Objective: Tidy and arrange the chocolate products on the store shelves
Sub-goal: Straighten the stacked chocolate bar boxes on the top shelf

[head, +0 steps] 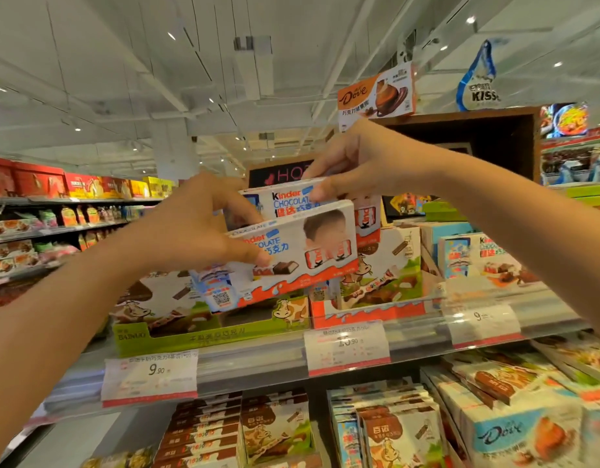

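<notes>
My left hand (197, 228) grips the left end of a white and red Kinder chocolate box (308, 251), thumb on its front, and holds it tilted above the top shelf. Behind it, my right hand (356, 163) pinches the top right corner of a second Kinder box (288, 201). Both boxes hang over a green Bainuo display tray (177, 336) and a red Kinder display tray (369, 315) with cow-print chocolate packs. More Kinder boxes (474, 255) stand to the right on the same shelf.
Price tags (150, 374) line the shelf's front rail (258, 363). The shelf below holds stacked chocolate boxes (204, 430) and Dove boxes (514, 437). A Dove box (376, 94) and a Kisses sign (477, 79) sit on top. An aisle of shelves (55, 211) runs off to the left.
</notes>
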{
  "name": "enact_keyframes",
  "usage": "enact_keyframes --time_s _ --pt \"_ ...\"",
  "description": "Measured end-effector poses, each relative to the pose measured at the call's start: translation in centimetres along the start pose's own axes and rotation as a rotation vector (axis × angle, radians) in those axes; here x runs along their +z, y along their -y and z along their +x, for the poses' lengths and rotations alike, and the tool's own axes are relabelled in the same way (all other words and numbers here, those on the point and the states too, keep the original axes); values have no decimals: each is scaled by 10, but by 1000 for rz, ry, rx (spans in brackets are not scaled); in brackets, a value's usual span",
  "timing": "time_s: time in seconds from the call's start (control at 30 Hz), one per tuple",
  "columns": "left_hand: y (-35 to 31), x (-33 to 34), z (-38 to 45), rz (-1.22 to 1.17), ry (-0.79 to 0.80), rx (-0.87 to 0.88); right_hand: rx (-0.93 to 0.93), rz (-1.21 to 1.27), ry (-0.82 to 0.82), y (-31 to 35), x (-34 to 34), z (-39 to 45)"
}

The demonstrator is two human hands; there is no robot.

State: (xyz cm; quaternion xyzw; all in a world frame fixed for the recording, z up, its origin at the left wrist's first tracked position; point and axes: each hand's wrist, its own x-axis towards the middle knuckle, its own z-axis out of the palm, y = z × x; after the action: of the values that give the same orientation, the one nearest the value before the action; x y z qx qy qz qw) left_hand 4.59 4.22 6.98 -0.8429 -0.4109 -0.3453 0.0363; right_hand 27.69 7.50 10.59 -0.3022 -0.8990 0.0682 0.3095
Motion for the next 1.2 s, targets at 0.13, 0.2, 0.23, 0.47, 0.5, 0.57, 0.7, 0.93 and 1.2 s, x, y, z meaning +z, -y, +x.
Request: enact_keyframes --time_s 0.13,0.2,0.23,0.47,0.5,0.57,0.7,0.93,1.2 --pt "-5 4 -3 -148 -7 0 26 65 -41 -7 0 -12" --pt "-3 2 -6 -197 -29 11 93 173 -99 -15 -4 -18" --pt "-1 1 -8 -209 -31 28 130 160 -100 -20 -7 -21" --pt "0 4 -19 -244 -10 161 285 -241 260 -42 6 -34" --pt "-1 7 -21 -213 -25 171 273 -286 240 -45 8 -34" --pt "-3 12 -24 -144 -42 216 224 -363 210 -50 10 -31" --pt "-8 22 -34 -60 -26 324 214 -413 214 -53 3 -25" --pt "-6 41 -55 -27 59 395 197 -177 62 -35 -7 -29" --pt "9 35 -80 53 61 312 49 -32 -178 3 2 -23"
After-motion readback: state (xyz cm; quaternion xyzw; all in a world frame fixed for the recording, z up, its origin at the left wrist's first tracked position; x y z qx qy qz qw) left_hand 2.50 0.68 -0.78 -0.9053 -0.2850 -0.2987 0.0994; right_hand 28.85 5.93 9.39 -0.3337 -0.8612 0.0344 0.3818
